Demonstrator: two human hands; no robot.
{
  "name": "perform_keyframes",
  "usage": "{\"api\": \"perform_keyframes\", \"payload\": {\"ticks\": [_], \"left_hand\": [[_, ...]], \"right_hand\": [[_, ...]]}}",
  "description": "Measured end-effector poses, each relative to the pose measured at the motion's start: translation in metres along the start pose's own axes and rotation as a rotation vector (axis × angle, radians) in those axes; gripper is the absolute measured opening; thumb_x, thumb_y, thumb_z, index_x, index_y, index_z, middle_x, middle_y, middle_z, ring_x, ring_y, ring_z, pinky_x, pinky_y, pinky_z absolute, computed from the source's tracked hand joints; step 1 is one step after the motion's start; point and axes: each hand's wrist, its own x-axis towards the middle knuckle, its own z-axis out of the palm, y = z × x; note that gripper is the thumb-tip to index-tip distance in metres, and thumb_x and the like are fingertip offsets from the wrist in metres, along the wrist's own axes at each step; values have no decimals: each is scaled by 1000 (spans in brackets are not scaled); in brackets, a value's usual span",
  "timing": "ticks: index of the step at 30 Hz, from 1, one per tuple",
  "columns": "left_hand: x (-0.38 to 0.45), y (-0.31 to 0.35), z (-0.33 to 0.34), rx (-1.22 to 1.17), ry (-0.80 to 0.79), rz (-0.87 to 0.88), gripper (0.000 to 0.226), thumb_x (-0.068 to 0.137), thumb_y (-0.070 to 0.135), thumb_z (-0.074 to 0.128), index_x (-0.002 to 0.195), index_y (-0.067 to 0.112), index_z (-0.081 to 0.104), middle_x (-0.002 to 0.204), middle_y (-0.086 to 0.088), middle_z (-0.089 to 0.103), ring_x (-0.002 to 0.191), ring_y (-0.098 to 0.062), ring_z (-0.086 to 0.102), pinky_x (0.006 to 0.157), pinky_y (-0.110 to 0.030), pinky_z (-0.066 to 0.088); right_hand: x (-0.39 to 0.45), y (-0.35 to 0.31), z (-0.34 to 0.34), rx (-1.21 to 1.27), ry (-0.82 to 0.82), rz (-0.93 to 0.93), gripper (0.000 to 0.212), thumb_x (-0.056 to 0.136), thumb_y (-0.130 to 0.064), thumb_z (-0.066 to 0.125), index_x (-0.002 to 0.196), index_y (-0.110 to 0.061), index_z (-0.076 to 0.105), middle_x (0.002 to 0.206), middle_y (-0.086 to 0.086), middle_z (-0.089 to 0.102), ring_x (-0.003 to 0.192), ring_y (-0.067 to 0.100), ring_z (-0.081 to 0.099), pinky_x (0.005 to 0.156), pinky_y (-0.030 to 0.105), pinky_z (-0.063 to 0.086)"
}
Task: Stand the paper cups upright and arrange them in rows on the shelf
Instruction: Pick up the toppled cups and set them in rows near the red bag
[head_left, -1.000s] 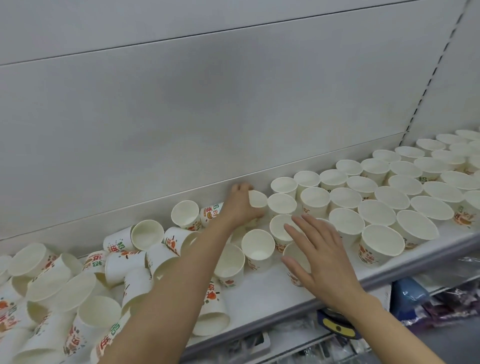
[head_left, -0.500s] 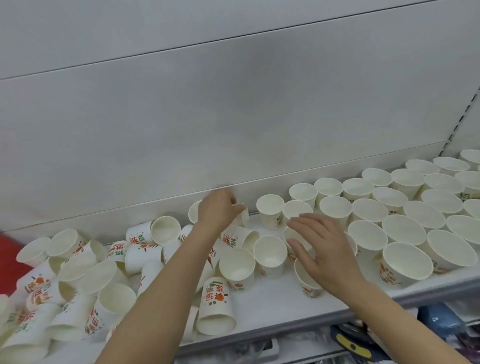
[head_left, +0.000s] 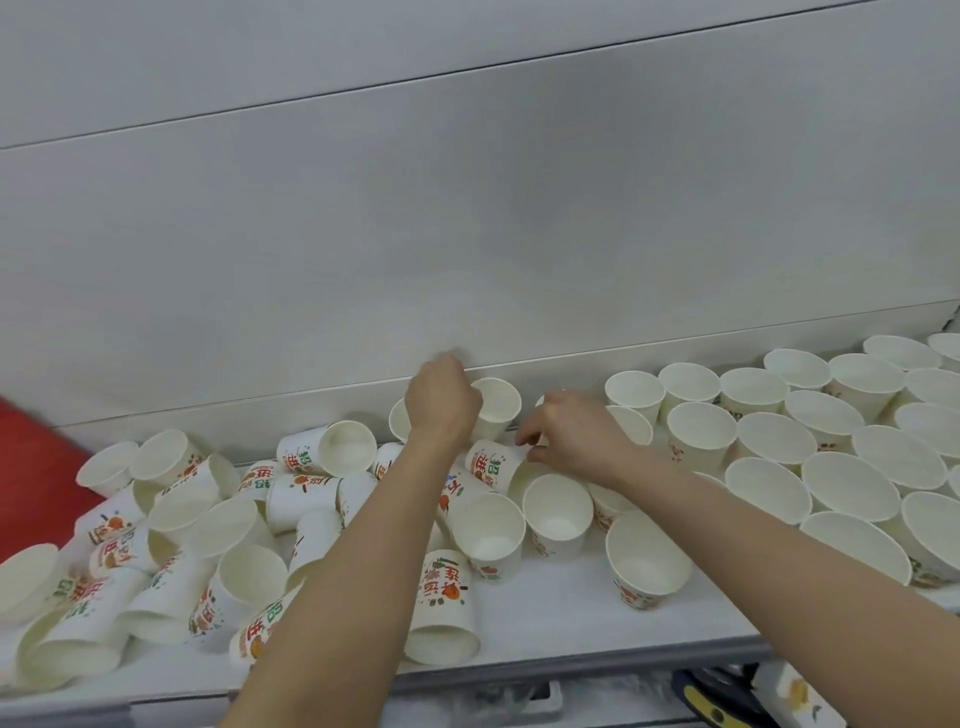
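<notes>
White paper cups with red and green print cover the white shelf (head_left: 550, 618). Upright cups in rows (head_left: 779, 441) fill the right side. A heap of tipped cups (head_left: 182, 525) lies on the left. My left hand (head_left: 441, 402) reaches to the back wall and grips the rim of an upright cup (head_left: 498, 408). My right hand (head_left: 576, 439) is just right of it, fingers curled, pinching the edge of a cup lying on its side (head_left: 488, 465). Three loose upright cups (head_left: 558, 509) stand near the front under my arms.
The grey back panel (head_left: 467, 234) rises straight behind the cups. One cup (head_left: 441, 608) lies near the shelf's front lip, mouth towards me. A red surface (head_left: 31, 467) shows at far left. A yellow-black object (head_left: 717, 701) sits on the lower shelf.
The view has swung left. My left hand stays at the back-wall cup. My right hand has left the front cups, moved back and left, and curled onto the lying cup.
</notes>
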Motion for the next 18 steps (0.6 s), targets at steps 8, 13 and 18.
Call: {"api": "perform_keyframes", "payload": {"ticks": [8,13,18], "left_hand": [[-39,-36,-41,-234,22,66,18,84,25,63,99,27,73,95,9,73,91,-16,66,81,-30,51],[-90,-66,-52,-354,-289,88,11,82,26,71,91,32,76,90,19,72,78,8,63,72,-15,50],[-107,-71,-36,-262,-327,134,15,83,34,70,98,31,74,93,20,67,78,8,57,74,-11,43]], "right_hand": [[18,-6,15,-63,110,45,21,83,-20,53,92,-24,71,84,3,70,81,28,61,63,31,42],[29,-7,9,-12,91,199,17,75,-15,56,84,-20,69,84,4,68,80,29,61,61,26,34],[27,-7,8,-23,27,269,11,73,-13,56,64,-20,56,70,4,58,69,29,54,56,27,32]]}}
